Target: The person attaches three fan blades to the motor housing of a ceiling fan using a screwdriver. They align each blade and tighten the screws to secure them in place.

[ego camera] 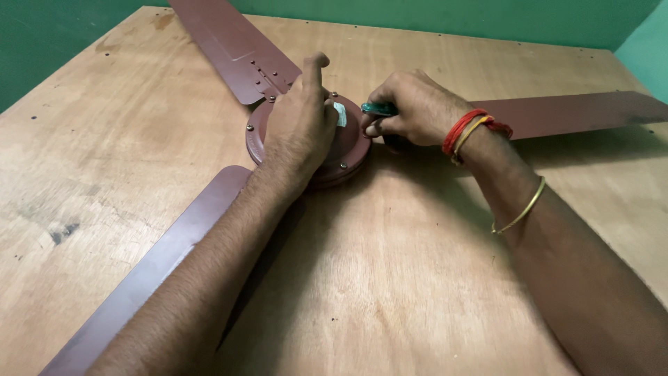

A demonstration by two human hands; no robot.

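Note:
A brown ceiling fan lies flat on a plywood table. Its round motor housing sits near the middle, with three blades reaching out: one to the far left, one to the right, one toward the near left. My left hand rests palm-down on top of the housing, covering most of it. My right hand is closed around a screwdriver with a green handle at the housing's right edge. Its tip is hidden by my fingers.
Green walls stand right behind the table and at the left. The table's left edge runs diagonally past the near-left blade. Red threads and a thin gold bangle circle my right wrist and forearm.

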